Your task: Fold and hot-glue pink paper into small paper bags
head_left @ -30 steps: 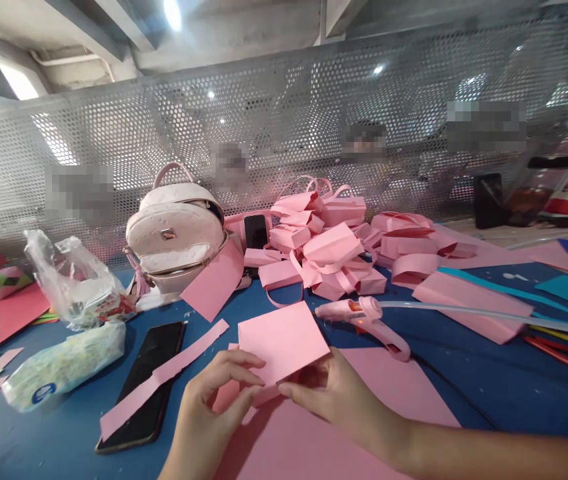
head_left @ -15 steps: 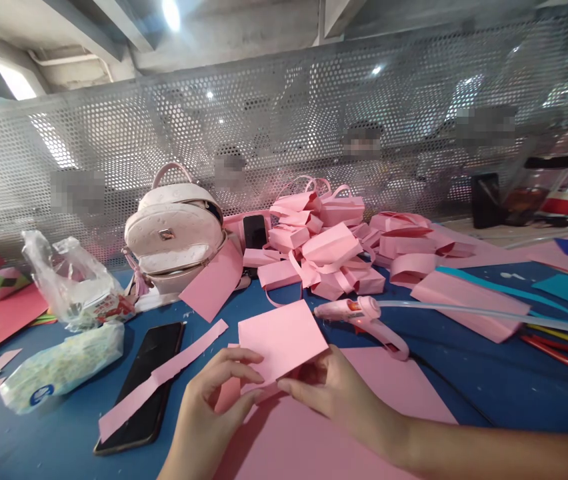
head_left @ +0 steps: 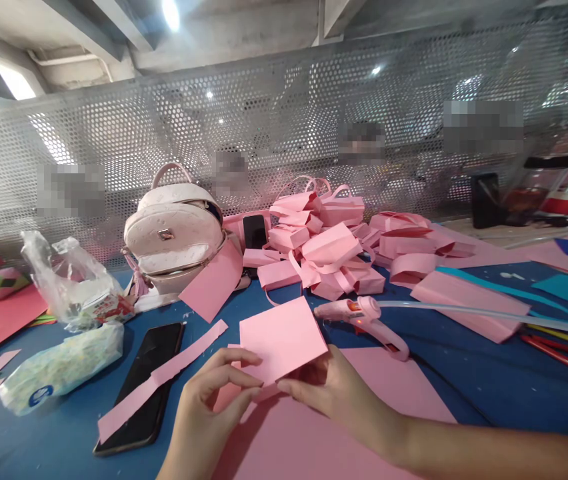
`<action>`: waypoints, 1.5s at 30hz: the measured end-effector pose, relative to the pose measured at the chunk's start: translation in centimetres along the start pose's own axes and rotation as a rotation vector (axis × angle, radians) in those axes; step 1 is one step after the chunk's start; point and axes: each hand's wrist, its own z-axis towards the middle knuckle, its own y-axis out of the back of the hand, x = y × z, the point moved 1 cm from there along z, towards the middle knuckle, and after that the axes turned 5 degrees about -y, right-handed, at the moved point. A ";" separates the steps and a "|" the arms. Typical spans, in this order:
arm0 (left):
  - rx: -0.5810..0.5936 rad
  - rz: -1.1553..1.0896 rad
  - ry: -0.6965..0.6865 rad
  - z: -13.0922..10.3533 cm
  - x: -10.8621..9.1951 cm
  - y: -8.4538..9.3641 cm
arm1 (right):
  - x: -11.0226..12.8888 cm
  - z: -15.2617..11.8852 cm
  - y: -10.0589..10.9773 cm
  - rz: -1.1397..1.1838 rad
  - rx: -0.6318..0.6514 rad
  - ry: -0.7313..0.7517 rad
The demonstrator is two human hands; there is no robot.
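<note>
A small folded pink paper box [head_left: 281, 337] is held up between both hands above the blue table. My left hand [head_left: 217, 393] pinches its near left edge with thumb and fingers. On the right side, my right hand [head_left: 327, 390] grips the lower near edge, its thumb in front and the other fingers partly hidden behind the paper. Beneath the hands lies a larger pink paper sheet [head_left: 309, 440]. Just beyond my right hand, a pink hot glue gun [head_left: 364, 320] rests on its side with a long clear glue stick [head_left: 429, 305] in its back end.
Folded pink paper bags [head_left: 331, 247] are piled at the back. A pale backpack [head_left: 174, 230] stands left of them. At left lie a black phone [head_left: 139, 393] under a pink paper strip [head_left: 184, 360], a tissue pack [head_left: 64, 370] and a clear plastic bag [head_left: 71, 280]. A perforated metal screen [head_left: 274, 120] stands behind.
Almost nothing differs. The pink paper box tilts up very slightly in my hands, and both hands keep their hold on it.
</note>
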 end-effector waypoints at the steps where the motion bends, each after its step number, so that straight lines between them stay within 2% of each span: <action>1: 0.002 0.000 0.000 0.0 0.0 0.0 | 0.1 0.0 0.0 0.007 0.003 -0.007; 8: 0.003 -0.014 -0.019 0.0 -0.2 0.0 | 0.6 -0.2 -0.3 0.117 0.095 -0.021; 16: -0.008 -0.025 -0.037 0.2 -0.3 0.0 | 1.8 -0.5 -1.0 0.083 0.153 -0.057; 19: -0.001 -0.027 -0.033 0.1 -0.4 -0.1 | 1.7 -0.7 -1.1 0.057 0.154 -0.096; 24: 0.006 -0.045 -0.020 0.2 -0.7 -0.2 | 1.1 -0.8 -0.9 0.002 0.105 -0.076; 36: 0.018 -0.010 -0.051 0.2 -0.5 -0.1 | 2.3 -1.0 -1.0 0.037 0.223 -0.032; 45: 0.008 -0.036 -0.075 0.1 -0.8 -0.2 | 2.6 -1.1 -0.8 0.018 0.245 -0.056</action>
